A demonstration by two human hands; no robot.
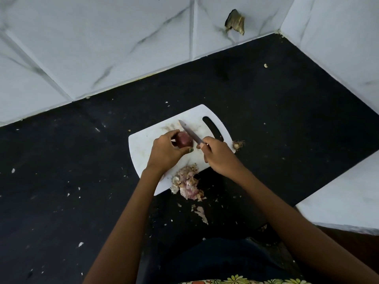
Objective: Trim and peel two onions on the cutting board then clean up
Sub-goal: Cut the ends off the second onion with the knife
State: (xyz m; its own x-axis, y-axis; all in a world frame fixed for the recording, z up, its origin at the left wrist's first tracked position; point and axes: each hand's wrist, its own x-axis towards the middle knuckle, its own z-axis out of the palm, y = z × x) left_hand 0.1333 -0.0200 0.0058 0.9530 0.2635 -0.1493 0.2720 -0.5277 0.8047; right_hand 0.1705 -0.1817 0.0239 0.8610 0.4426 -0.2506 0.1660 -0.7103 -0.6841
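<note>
Left hand (164, 151) holds onion (184, 139); right hand (218, 155) grips knife (189, 133) on cutting board (143, 148).

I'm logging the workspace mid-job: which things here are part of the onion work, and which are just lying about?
In the job:
- reddish-purple onion, gripped by the left hand
- steel-bladed knife, held by the right hand, blade at the onion
- white plastic cutting board
- pile of papery pink onion skins, for clean-up
- cut root end

Lying about:
- brownish scrap against the wall tiles
- small pale bit on the black counter
</note>
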